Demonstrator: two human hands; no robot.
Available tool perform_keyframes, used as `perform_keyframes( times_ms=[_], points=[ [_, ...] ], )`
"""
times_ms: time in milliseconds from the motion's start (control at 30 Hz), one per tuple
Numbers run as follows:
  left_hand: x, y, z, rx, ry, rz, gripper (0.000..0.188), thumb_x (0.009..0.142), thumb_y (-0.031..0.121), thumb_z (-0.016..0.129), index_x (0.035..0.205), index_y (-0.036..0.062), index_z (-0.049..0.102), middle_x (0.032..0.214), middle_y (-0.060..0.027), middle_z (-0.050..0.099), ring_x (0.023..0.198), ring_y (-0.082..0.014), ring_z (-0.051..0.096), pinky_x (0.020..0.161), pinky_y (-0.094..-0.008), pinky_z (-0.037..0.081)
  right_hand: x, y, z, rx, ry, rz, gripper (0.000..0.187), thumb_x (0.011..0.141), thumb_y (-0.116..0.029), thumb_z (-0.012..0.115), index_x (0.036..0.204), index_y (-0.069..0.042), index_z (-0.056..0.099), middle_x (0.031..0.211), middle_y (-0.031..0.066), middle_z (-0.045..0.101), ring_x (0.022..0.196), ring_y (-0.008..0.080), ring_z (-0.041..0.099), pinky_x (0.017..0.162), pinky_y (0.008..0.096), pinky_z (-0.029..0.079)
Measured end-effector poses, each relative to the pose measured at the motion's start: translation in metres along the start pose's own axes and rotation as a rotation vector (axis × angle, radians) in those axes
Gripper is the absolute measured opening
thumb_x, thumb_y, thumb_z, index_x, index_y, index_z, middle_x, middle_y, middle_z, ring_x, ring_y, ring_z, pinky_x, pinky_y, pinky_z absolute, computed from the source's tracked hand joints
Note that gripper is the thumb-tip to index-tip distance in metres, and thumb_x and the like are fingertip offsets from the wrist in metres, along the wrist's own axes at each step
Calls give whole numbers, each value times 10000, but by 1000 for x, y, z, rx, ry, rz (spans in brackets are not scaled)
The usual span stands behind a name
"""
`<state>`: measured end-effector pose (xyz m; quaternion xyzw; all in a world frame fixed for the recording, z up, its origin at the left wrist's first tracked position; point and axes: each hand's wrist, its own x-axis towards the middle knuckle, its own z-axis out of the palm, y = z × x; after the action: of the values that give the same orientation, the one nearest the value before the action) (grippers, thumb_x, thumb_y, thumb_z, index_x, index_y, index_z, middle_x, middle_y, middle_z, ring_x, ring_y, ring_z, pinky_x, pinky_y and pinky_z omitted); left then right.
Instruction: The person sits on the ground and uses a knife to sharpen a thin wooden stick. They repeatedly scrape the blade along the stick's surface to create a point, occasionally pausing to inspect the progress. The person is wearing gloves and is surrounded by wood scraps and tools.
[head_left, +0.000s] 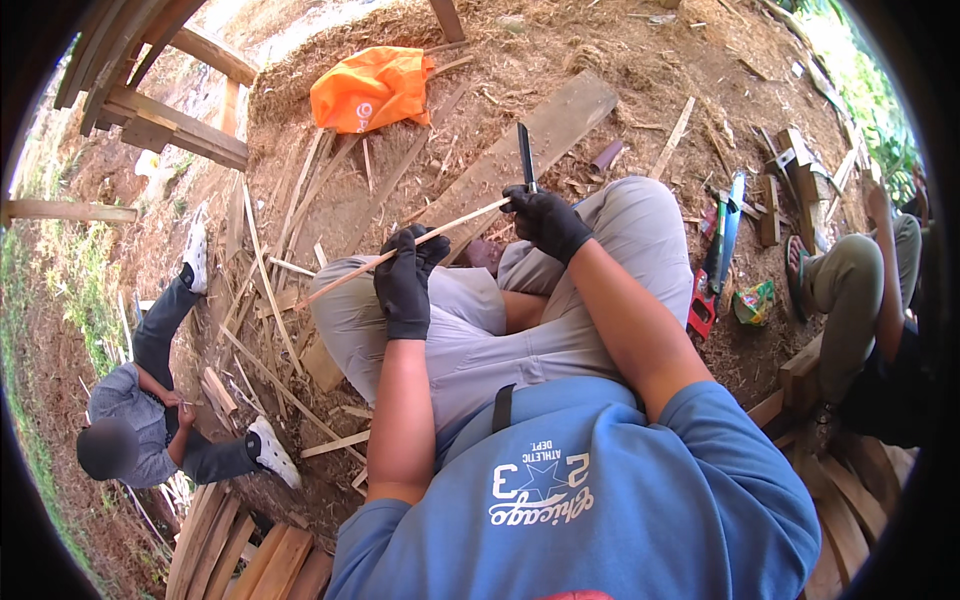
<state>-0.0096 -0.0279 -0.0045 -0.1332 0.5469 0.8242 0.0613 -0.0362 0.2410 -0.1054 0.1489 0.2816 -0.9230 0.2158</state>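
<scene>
My left hand (405, 285), in a black glove, is closed round the middle of a thin, pale wooden stick (460, 220). The stick slants from above my left knee up to my right hand (545, 222). That hand, also black-gloved, is closed on a dark, narrow knife-like tool (526, 158) pointing away from me. Its fingers meet the stick's far end, and they hide where tool and stick touch. Both hands are above my crossed legs in grey trousers (640, 225).
A wide plank (540, 140) and an orange bag (370, 90) lie ahead. Wood strips (265, 270) litter the left. A red-handled saw (712, 265) and a green packet (753, 303) lie right. People sit left (145, 410) and right (860, 280).
</scene>
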Motion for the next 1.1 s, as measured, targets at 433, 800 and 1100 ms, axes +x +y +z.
perform_keyframes(
  times_ms=[433,800,1100],
  points=[
    [15,-8,12,281,116,20,264,1106,158,552,1238,-63,612,1124,-189,714,987,-277,761,890,-392,668,12,5,17,-1152,518,-210,382,1035,-370,490,1090,-72,723,858,140,745,778,287,702,745,422,533],
    [31,-29,6,474,149,50,352,1089,254,613,1257,-55,628,1141,-156,704,998,-244,759,908,-345,638,17,33,31,-1657,228,-61,385,1024,-331,481,1204,-123,750,1186,190,745,1100,409,700,949,499,543],
    [36,-40,2,570,115,17,387,1079,283,635,1268,-54,657,1163,-154,714,1034,-240,751,917,-336,622,25,50,23,-1706,193,-34,405,1029,-354,472,1201,-114,748,1194,198,740,1110,390,703,965,496,540]
  ],
)
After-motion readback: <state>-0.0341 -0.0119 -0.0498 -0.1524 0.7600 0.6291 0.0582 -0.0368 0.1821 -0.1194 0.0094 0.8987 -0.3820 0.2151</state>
